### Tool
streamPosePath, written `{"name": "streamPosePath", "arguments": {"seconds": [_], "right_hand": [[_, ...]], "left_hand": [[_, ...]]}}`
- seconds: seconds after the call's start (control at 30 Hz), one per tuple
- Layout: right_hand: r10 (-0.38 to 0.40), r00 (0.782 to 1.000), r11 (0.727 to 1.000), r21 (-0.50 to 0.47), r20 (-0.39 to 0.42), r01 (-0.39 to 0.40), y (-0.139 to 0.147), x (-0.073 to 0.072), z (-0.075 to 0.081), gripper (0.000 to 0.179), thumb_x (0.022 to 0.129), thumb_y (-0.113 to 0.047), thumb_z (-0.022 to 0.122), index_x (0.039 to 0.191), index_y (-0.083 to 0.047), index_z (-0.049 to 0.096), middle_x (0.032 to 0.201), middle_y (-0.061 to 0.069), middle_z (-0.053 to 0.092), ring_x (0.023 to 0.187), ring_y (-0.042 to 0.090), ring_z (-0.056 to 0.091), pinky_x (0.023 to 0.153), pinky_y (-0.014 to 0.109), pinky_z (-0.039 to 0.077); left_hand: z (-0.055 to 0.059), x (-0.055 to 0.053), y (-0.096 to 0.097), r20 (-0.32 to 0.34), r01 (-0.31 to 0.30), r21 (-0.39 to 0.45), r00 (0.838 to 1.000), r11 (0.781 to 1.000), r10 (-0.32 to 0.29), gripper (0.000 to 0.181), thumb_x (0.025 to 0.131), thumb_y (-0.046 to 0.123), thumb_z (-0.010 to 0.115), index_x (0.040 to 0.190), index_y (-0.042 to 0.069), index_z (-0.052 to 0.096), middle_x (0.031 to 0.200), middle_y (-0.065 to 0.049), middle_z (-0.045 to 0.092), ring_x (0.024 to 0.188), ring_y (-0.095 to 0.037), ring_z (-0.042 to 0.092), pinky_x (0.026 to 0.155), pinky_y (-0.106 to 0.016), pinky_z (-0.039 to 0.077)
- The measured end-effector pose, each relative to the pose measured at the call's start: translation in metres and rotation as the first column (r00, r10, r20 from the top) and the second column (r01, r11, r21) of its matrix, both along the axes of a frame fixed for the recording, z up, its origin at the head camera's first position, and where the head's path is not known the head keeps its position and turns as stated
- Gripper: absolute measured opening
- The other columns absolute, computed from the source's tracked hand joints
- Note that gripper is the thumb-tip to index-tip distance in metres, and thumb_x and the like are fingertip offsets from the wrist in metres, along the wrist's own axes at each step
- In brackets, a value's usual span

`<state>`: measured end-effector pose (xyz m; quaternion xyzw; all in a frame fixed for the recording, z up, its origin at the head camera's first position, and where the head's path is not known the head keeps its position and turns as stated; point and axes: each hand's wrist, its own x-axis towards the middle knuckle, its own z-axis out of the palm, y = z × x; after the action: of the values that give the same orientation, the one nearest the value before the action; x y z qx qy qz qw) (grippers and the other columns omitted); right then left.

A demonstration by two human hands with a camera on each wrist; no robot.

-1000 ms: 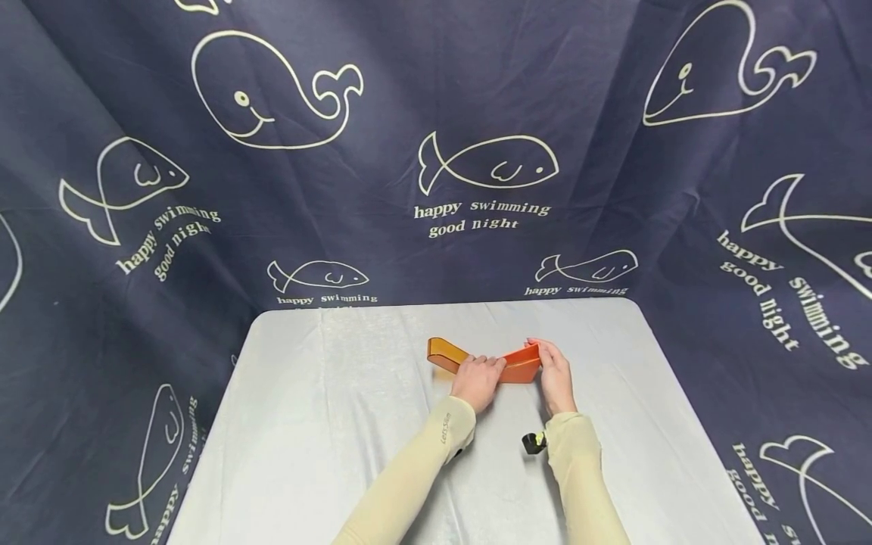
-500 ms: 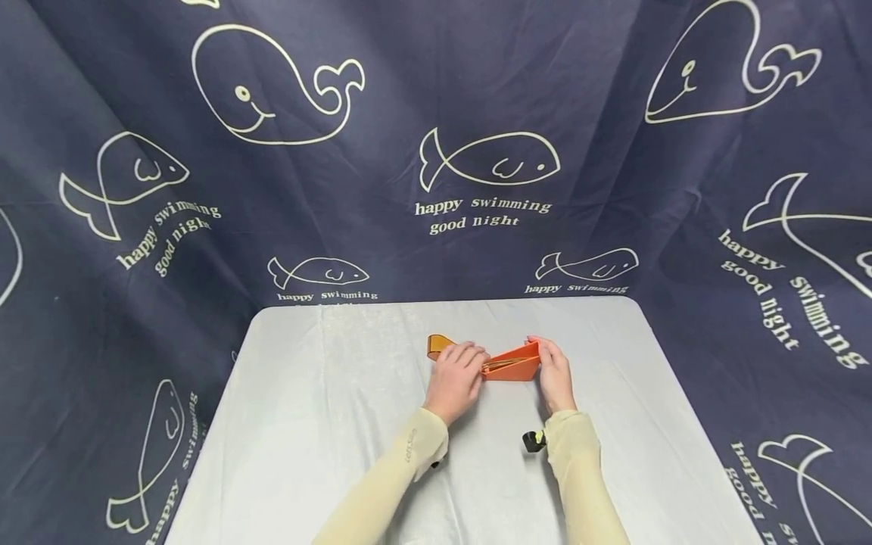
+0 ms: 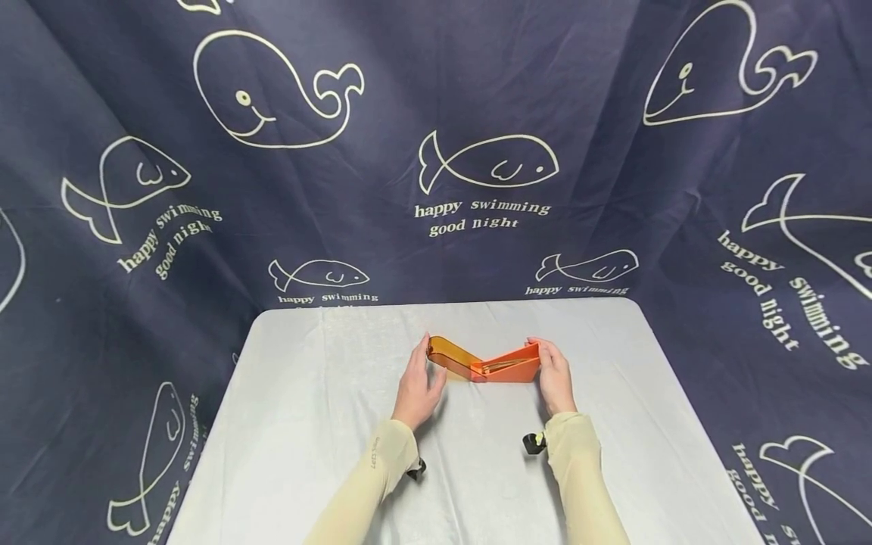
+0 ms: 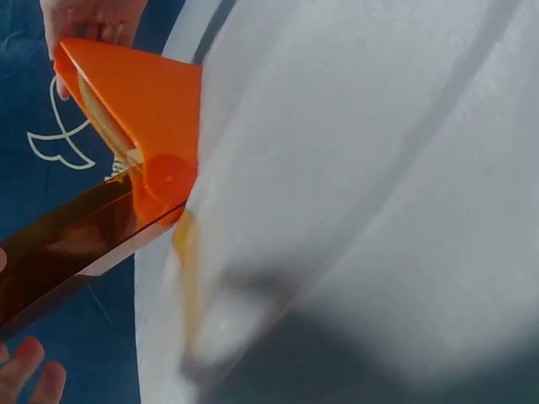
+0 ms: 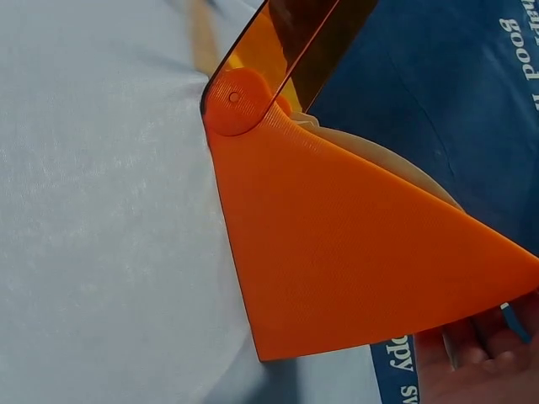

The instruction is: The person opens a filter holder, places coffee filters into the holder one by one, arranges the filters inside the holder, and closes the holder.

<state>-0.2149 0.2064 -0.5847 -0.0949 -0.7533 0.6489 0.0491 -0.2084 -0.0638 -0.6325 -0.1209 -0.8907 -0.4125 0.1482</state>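
Observation:
An orange wedge-shaped box [image 3: 512,370] stands on the table with its see-through amber hinged lid [image 3: 455,356] swung out to the left. A pale, thin, round-edged item [image 5: 387,158] shows inside the box's mouth. My right hand [image 3: 556,378] holds the box's right end, with fingers [image 5: 505,341] curled at its back edge in the right wrist view. My left hand [image 3: 418,386] is at the lid's outer end, its fingers nearly straight beside it and the thumb on the near side. Only some left fingertips [image 4: 25,366] show in the left wrist view.
A white cloth covers the table [image 3: 306,424]. Behind and at both sides hangs a dark blue curtain [image 3: 490,91] with whale and fish drawings. A small black device [image 3: 534,443] sits at the right wrist, another black one [image 3: 417,471] at the left wrist.
My left hand has moved left from the hinge along the lid to its outer end, uncovering the hinge and the box's mouth. My right hand stays at the box's right end.

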Motion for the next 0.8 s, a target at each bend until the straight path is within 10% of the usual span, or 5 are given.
{"name": "streamPosePath", "arguments": {"seconds": [0.47, 0.8], "right_hand": [[-0.014, 1.000, 0.999, -0.049, 0.007, 0.015, 0.009, -0.017, -0.043, 0.044, 0.114, -0.022, 0.033, 0.142, 0.002, 0.057, 0.142, 0.025, 0.058, 0.124, 0.012, 0.053, 0.111, 0.020, 0.033], [-0.001, 1.000, 0.994, -0.108, 0.010, 0.002, 0.003, -0.008, -0.019, 0.043, 0.114, -0.016, 0.031, 0.140, 0.008, 0.055, 0.141, 0.031, 0.056, 0.121, 0.016, 0.054, 0.115, 0.038, 0.034]], "left_hand": [[-0.003, 0.003, 0.000, 0.064, 0.091, 0.077, 0.993, 0.993, -0.096, 0.084, 0.099, 0.008, 0.065, 0.167, 0.020, 0.017, 0.165, -0.009, 0.034, 0.114, -0.025, 0.068, 0.097, -0.045, 0.056], [0.001, 0.002, 0.007, 0.047, 0.119, 0.078, 0.991, 0.990, -0.123, 0.087, 0.096, 0.004, 0.064, 0.167, 0.023, 0.016, 0.167, -0.008, 0.031, 0.112, -0.028, 0.069, 0.097, -0.044, 0.056]]}}
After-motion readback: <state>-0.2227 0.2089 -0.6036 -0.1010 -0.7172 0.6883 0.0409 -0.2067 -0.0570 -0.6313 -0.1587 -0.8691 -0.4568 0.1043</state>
